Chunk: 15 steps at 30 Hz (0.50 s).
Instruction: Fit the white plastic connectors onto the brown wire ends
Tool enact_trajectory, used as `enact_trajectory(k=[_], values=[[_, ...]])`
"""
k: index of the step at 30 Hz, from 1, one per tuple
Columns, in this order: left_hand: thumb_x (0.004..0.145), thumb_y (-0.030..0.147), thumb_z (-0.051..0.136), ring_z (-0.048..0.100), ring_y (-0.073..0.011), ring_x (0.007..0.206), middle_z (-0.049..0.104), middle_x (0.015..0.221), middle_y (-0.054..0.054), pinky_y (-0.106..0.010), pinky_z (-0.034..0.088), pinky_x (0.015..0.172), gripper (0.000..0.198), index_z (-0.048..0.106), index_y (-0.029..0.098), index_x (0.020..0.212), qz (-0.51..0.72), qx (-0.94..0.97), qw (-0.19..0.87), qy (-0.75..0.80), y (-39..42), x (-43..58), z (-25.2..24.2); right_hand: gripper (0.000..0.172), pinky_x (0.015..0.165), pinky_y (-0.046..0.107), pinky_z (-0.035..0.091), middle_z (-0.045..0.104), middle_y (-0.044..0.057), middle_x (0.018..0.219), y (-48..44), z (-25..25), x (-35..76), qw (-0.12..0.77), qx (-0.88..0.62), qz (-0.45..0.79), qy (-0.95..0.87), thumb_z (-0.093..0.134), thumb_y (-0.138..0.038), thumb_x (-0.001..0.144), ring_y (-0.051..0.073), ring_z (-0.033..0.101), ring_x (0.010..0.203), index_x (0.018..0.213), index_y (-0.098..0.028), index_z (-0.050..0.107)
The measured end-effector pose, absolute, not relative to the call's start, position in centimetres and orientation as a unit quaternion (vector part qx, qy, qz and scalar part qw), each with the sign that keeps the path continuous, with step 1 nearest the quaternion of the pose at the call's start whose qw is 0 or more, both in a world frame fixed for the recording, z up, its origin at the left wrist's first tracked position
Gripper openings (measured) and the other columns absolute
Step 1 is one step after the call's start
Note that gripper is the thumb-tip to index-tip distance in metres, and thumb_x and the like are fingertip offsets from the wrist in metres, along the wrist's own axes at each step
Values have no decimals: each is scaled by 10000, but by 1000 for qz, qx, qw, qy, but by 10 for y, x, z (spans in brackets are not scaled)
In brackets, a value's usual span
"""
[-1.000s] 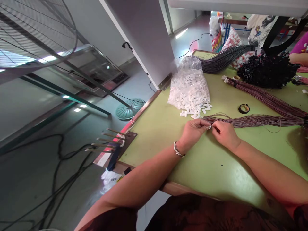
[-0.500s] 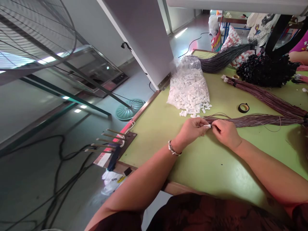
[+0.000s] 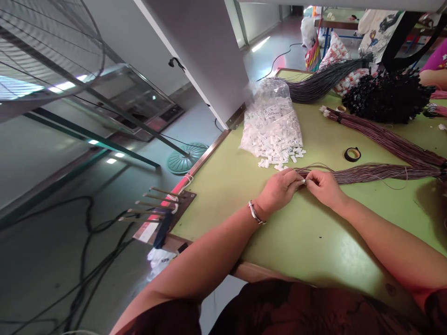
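My left hand [image 3: 283,190] pinches a small white connector housing [image 3: 303,181], most of which is hidden by the fingers. Close against it, my right hand [image 3: 323,187] is closed with thumb and forefinger together on what looks like a thin wire end at the housing. Just behind both hands lies a bundle of brown wires [image 3: 373,172], running off to the right. Beyond my left hand, a clear plastic bag [image 3: 270,123] spills white connector housings [image 3: 279,158] onto the green table [image 3: 223,186].
A roll of black tape [image 3: 352,154] lies behind the wires. Farther back are a second brown wire bundle [image 3: 384,139], a heap of black parts [image 3: 387,97] and dark wires [image 3: 324,83]. A pegged board [image 3: 178,209] sits at the left edge. At far right, another person's arm [image 3: 433,79] shows.
Both hands stay together at the same spot. The left hand has rolled over the white housing, so less of it shows. The view has shifted slightly.
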<state>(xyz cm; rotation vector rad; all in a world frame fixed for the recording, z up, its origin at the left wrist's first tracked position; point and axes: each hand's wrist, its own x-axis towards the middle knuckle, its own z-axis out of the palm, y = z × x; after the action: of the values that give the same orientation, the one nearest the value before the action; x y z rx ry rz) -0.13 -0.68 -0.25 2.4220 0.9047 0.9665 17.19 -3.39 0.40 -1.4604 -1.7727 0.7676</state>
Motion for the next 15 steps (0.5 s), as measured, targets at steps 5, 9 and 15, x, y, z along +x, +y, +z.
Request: enact_trajectory(k=[5, 9, 15], values=[[858, 183, 517, 555, -129, 684, 605, 724, -23, -247, 454, 642, 111, 606, 164, 793, 335, 857, 192, 341, -8, 3, 2, 130, 531, 229, 331, 512, -33, 552, -33, 5, 172, 349, -557, 311, -687, 504, -222, 746, 99, 419, 523, 628, -180, 540], [851, 169, 530, 571, -121, 703, 623, 717, -12, -238, 460, 669, 101, 605, 166, 784, 333, 854, 228, 327, -7, -8, 16, 148, 523, 227, 335, 528, -29, 562, -31, 13, 181, 321, -526, 356, -703, 527, -258, 766, 101, 435, 529, 656, -173, 577], [879, 214, 490, 595, -145, 697, 654, 789, -47, -261, 471, 654, 136, 609, 157, 846, 135, 903, 205, 354, -46, -9, 36, 172, 716, 268, 415, 640, 36, 839, -24, 28, 190, 243, -464, 344, -779, 512, -263, 824, 148, 572, 779, 803, -179, 660]])
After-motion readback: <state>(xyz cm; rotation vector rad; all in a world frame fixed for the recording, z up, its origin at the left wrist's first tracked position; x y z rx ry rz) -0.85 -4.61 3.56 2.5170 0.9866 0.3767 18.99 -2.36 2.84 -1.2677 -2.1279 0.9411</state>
